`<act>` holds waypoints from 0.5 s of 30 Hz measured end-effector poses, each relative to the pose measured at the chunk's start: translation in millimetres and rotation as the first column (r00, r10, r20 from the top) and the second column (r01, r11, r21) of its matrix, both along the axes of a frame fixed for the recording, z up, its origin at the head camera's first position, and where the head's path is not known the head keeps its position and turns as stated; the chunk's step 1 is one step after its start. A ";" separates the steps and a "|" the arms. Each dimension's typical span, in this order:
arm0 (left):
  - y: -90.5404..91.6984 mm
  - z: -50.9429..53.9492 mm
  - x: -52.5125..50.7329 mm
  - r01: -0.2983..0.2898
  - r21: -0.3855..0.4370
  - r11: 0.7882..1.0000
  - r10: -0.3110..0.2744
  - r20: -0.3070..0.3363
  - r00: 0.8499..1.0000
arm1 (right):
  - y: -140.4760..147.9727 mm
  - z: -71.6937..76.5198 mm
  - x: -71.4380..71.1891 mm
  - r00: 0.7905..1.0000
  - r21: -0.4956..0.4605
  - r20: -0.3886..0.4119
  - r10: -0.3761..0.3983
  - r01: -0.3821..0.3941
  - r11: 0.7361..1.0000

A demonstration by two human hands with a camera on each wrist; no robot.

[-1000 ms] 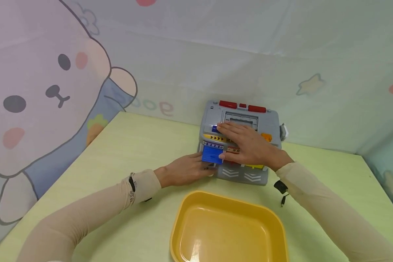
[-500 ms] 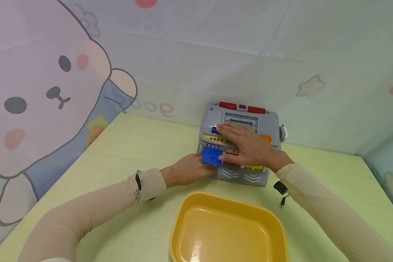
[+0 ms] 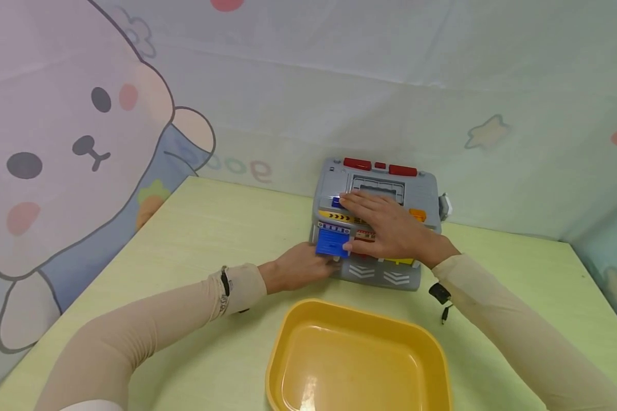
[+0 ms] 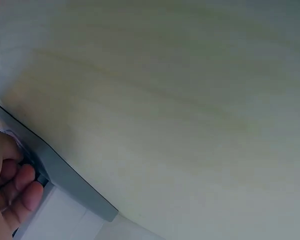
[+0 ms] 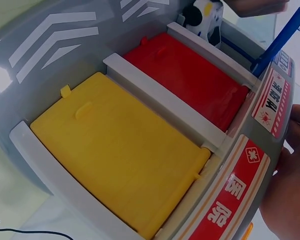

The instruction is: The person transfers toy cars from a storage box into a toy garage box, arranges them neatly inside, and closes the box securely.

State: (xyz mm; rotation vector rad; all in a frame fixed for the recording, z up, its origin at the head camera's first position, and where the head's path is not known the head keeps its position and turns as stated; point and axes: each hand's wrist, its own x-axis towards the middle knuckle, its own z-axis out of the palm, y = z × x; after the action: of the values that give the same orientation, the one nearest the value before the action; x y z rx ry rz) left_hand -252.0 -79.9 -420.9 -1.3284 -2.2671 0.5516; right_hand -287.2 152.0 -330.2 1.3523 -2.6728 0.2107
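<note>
A grey toy garage point(image 3: 334, 180) stands against the back cloth. Its blue door point(image 3: 332, 244) is swung up, while the red door point(image 5: 185, 77) and yellow door point(image 5: 115, 150) are down. My right hand point(image 3: 385, 225) rests on the roof with fingers extended, its thumb against the blue door's edge. My left hand point(image 3: 300, 267) reaches in beneath the blue door, fingers partly hidden. Its curled fingers point(image 4: 22, 192) show beside the garage's grey side in the left wrist view. A white toy with black and yellow spots point(image 5: 210, 20) sits at the blue bay's opening; whether I grip it is unclear.
A yellow tray point(image 3: 360, 319) lies on the table in front of the garage. A short black cable point(image 3: 444, 313) hangs by my right wrist. The printed cloth point(image 3: 267, 85) rises directly behind the table.
My left hand has moved right and farther in under the blue door, so its fingers are now more hidden. My right hand stays put on the roof, and the blue door remains raised.
</note>
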 end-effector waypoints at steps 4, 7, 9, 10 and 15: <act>1.2 -2.1 -0.6 -0.120 0.098 0.988 0.096 0.220 0.971 | 0.1 -0.3 0.4 1.000 -0.001 0.009 -0.005 0.005 1.000; 0.0 -3.1 -1.2 -0.247 0.207 0.947 0.140 0.424 0.895 | 0.2 1.0 -0.1 1.000 -0.003 0.015 -0.001 0.001 1.000; -1.5 -3.4 -1.9 -0.313 0.256 0.915 0.143 0.520 0.842 | 0.5 1.6 -0.3 1.000 -0.001 0.011 0.001 -0.001 1.000; -2.3 -3.4 -2.1 -0.341 0.273 0.900 0.140 0.559 0.817 | 0.6 2.0 -0.3 1.000 -0.002 0.012 0.002 -0.002 1.000; -7.3 -1.2 -4.1 -0.444 0.323 0.836 0.074 0.734 0.675 | 1.0 2.3 1.1 1.000 0.000 0.021 -0.005 0.005 1.000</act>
State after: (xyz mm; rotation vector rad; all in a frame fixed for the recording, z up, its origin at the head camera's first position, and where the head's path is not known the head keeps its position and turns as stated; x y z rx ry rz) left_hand -256.0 -87.2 -422.0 -1.0295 -2.9596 -0.5521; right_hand -286.1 153.0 -327.9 1.3504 -2.6933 0.2267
